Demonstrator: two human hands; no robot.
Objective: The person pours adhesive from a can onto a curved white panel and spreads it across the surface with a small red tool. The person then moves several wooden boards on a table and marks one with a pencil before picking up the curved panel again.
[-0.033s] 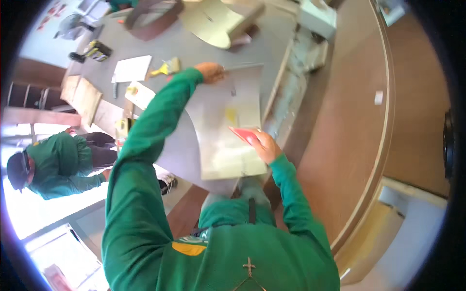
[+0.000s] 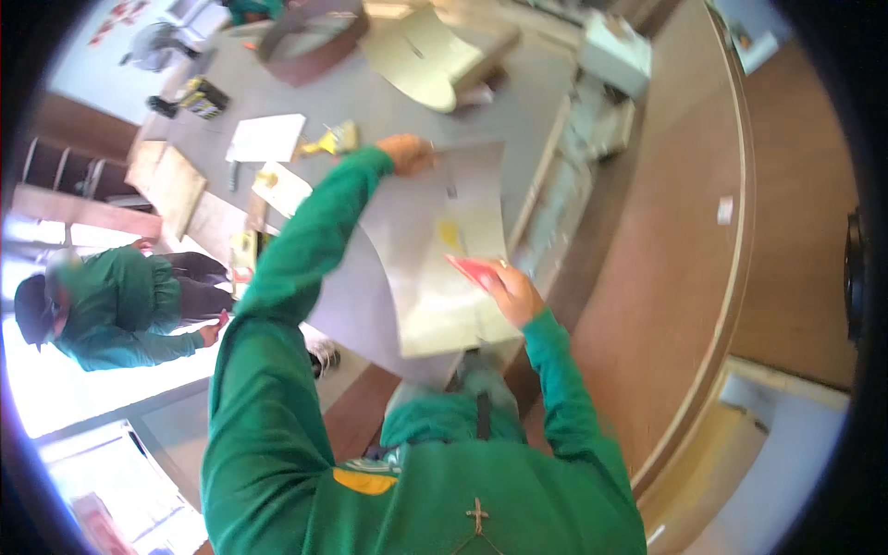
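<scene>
A large, pale, glossy sheet (image 2: 430, 305) with a curved left edge lies in front of me on the grey table. A yellow patch shows near its middle. My left hand (image 2: 407, 154) is at the sheet's far left corner, fingers bent over the edge and closed on it. My right hand (image 2: 516, 294) grips a thin, flat red piece (image 2: 474, 271) between thumb and fingers. This piece is over the sheet's right half, just nearer to me than the yellow patch; whether it touches the surface I cannot tell.
Left of the sheet are a yellow brush (image 2: 333, 139), a white sheet (image 2: 266, 137) and a black-and-yellow can (image 2: 202, 98). A brown curved band (image 2: 310, 46) and a cream curved sheet (image 2: 416, 55) stand at the far side. A co-worker (image 2: 125, 296) in green is at left.
The whole view has shifted slightly, with things now a little lower and farther right. Both my hands keep nearly the same places on the sheet. The co-worker's hand now shows something red.
</scene>
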